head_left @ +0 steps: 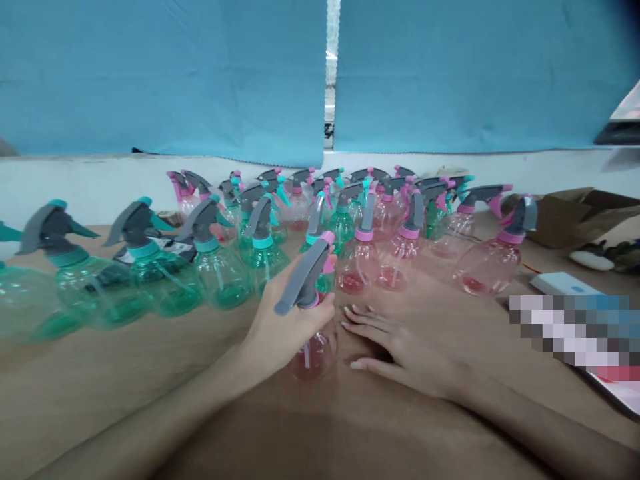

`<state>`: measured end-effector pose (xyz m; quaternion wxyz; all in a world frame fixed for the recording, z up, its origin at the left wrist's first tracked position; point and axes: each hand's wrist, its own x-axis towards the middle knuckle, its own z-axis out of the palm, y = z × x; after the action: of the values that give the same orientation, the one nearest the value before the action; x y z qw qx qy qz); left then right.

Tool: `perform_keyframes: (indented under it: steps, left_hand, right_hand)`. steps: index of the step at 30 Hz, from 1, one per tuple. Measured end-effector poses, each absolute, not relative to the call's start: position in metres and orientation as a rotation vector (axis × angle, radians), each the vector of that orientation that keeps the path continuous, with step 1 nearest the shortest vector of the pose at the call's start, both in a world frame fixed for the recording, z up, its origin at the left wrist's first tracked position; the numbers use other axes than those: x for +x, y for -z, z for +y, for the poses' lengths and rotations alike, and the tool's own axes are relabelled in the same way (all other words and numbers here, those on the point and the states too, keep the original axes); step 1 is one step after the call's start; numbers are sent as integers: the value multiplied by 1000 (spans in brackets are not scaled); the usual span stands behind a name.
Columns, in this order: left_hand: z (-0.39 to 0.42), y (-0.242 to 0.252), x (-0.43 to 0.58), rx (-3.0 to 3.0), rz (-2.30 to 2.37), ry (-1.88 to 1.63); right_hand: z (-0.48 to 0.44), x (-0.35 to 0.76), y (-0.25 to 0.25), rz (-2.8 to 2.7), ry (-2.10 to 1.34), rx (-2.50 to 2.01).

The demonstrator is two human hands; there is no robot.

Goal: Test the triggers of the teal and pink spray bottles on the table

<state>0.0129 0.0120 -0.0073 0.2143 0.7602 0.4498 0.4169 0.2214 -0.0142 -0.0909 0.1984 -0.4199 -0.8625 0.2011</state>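
My left hand (pixel 287 317) is wrapped round the neck of a pink spray bottle (pixel 310 360) with a grey and pink trigger head, upright in front of me. To its right my right hand (pixel 395 343) lies palm down on the wooden table (pixel 240 427), fingers spread, holding nothing. Just beyond the hands stand more pink bottles (pixel 357 267) with pink collars. A row of green bottles (pixel 173 287) with teal collars runs off to the left.
Several more spray bottles crowd the back, by a white wall (pixel 90 180) under blue cloth (pixel 165 73). At the right are a brown cardboard box (pixel 565 217), a white box (pixel 565 283) and a partly blurred flat item (pixel 620 393).
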Motion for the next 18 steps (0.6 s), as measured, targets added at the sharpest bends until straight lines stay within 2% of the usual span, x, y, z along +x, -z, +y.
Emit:
perform_keyframes:
  steps: [18]
  left_hand:
    - [11,5,13,2143,1292,-1189]
  right_hand:
    - [-14,221,90,-2457,-525,-1205]
